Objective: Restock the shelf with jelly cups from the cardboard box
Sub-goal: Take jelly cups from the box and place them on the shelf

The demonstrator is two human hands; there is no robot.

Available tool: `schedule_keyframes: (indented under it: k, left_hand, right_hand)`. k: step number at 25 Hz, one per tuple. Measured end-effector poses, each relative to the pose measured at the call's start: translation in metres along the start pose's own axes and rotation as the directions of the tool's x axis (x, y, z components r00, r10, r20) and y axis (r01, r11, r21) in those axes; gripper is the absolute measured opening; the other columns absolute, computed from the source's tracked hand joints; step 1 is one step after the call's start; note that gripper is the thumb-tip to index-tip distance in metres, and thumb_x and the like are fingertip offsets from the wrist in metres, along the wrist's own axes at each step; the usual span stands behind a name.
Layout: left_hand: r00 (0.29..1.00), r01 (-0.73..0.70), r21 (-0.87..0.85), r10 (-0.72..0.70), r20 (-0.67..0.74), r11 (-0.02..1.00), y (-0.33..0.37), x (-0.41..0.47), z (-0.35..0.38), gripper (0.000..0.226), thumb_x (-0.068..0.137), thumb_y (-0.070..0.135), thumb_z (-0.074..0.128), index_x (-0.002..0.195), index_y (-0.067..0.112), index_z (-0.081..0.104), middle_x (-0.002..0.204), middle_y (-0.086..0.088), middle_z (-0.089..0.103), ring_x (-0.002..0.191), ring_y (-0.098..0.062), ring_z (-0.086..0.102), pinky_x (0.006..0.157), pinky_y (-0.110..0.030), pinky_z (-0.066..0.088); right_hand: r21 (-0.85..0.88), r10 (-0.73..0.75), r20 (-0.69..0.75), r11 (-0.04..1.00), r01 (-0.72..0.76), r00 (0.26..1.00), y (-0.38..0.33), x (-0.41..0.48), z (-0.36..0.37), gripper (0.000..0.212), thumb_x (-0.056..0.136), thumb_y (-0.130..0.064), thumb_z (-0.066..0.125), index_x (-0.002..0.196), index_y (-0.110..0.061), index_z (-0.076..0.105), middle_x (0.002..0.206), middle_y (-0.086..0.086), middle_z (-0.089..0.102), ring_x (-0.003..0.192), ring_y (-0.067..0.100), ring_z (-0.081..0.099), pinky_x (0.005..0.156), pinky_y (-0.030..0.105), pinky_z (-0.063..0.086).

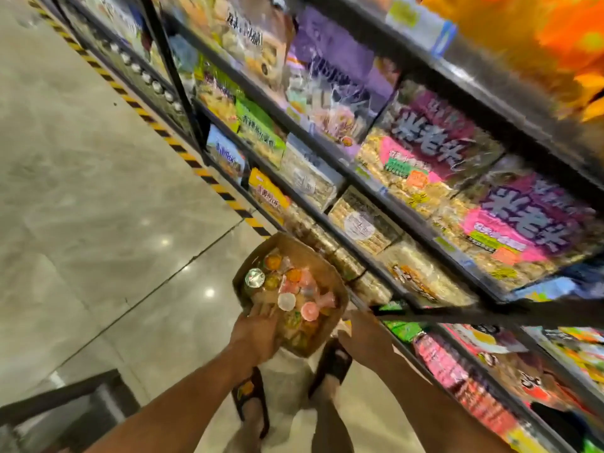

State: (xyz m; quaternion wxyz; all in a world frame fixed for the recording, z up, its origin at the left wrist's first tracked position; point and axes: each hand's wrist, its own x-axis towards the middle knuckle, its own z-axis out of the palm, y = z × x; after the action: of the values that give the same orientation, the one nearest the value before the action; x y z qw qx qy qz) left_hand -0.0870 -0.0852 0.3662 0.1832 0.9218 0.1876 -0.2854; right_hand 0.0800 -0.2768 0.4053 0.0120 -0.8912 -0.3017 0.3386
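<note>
An open cardboard box [322, 276] sits on the floor beside the shelving, holding several jelly cups [309, 310] in pink, orange, white and green. My left hand [256, 331] reaches into the near end of the box with fingers extended over the cups; whether it holds one cannot be told. My right hand [362, 335] hovers with loosely spread fingers just right of the box, close to the lower shelf edge [425, 317], and holds nothing. The frame is motion-blurred.
Black metal shelving [376, 188] packed with snack bags rises on the right. A yellow-black hazard stripe [183, 152] runs along its base. Grey tiled floor [98, 207] spreads left. A dark metal frame [58, 400] stands at the bottom left. My sandalled feet [330, 364] stand just below the box.
</note>
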Motion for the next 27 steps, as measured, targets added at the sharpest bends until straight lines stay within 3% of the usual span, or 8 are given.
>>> schedule_keyframes:
  k: [7,9,13,17,19,22,25,27]
  left_hand:
    - [0.983,0.15,-0.136,-0.133,0.127,0.979,-0.006,0.133,0.129,0.072,0.097,0.043,0.051,0.161,0.023,0.021,0.16,-0.008,0.037,0.137,-0.033,0.045,0.107,-0.043,0.044]
    - [0.965,0.219,-0.196,-0.184,0.185,0.956,-0.004,0.174,0.175,0.066,0.095,0.042,0.056,0.155,0.026,0.031,0.154,-0.006,0.043,0.131,-0.031,0.05,0.104,-0.043,0.047]
    - [0.934,0.315,-0.332,-0.227,0.276,0.889,0.008,0.258,0.251,0.065,0.096,0.053,0.052,0.153,0.033,0.027,0.156,0.0,0.039,0.134,-0.029,0.047,0.101,-0.045,0.05]
    - [0.924,0.357,-0.427,-0.247,0.293,0.83,0.022,0.332,0.303,0.067,0.095,0.057,0.056,0.151,0.032,0.03,0.147,-0.003,0.048,0.123,-0.027,0.057,0.093,-0.039,0.054]
    - [0.922,0.36,-0.429,-0.244,0.3,0.828,0.026,0.369,0.323,0.072,0.092,0.059,0.059,0.151,0.026,0.034,0.148,-0.006,0.048,0.125,-0.028,0.054,0.099,-0.041,0.051]
    - [0.937,0.293,-0.327,-0.201,0.287,0.898,0.034,0.412,0.347,0.08,0.094,0.043,0.065,0.156,0.012,0.027,0.156,-0.013,0.036,0.136,-0.034,0.045,0.107,-0.045,0.047]
    - [0.934,0.263,-0.259,-0.178,0.309,0.929,0.035,0.434,0.369,0.088,0.091,0.039,0.071,0.157,0.01,0.021,0.158,-0.015,0.034,0.14,-0.035,0.042,0.11,-0.046,0.045]
    - [0.929,0.295,-0.293,-0.2,0.313,0.909,0.032,0.441,0.382,0.091,0.086,0.044,0.075,0.156,0.013,0.025,0.152,-0.014,0.042,0.131,-0.033,0.052,0.102,-0.043,0.051]
  right_hand:
    - [-0.011,-0.01,0.192,1.0,0.013,0.981,0.072,0.168,0.112,0.043,0.086,-0.057,0.037,0.114,-0.031,0.056,0.115,-0.001,0.062,0.11,0.023,0.06,0.084,0.042,0.053]
    - [0.019,-0.079,0.223,0.997,0.077,0.972,0.095,0.217,0.147,0.041,0.088,-0.048,0.042,0.122,-0.03,0.055,0.114,0.001,0.064,0.106,0.024,0.062,0.082,0.044,0.055]
    - [-0.052,-0.158,0.226,0.983,0.174,0.961,0.132,0.306,0.21,0.049,0.087,-0.022,0.059,0.135,-0.017,0.055,0.125,0.01,0.059,0.113,0.032,0.06,0.089,0.044,0.055]
    - [-0.204,-0.152,0.275,0.956,0.212,0.949,0.139,0.37,0.252,0.058,0.088,-0.023,0.058,0.144,-0.023,0.041,0.132,0.006,0.049,0.123,0.031,0.051,0.101,0.042,0.048]
    - [-0.302,-0.173,0.282,0.918,0.259,0.944,0.142,0.399,0.273,0.069,0.09,-0.026,0.06,0.152,-0.016,0.031,0.137,0.007,0.047,0.128,0.031,0.046,0.106,0.041,0.042]
    - [-0.391,-0.14,0.348,0.877,0.279,0.927,0.153,0.432,0.305,0.072,0.092,-0.028,0.058,0.154,-0.01,0.025,0.144,0.011,0.045,0.132,0.032,0.041,0.11,0.04,0.038]
    - [-0.493,-0.049,0.414,0.828,0.268,0.909,0.162,0.45,0.325,0.064,0.094,-0.029,0.059,0.15,-0.009,0.033,0.142,0.012,0.046,0.133,0.033,0.04,0.109,0.04,0.039]
    - [-0.577,-0.028,0.43,0.76,0.299,0.902,0.166,0.453,0.335,0.057,0.096,-0.031,0.057,0.146,-0.011,0.039,0.143,0.012,0.045,0.134,0.033,0.036,0.109,0.041,0.038]
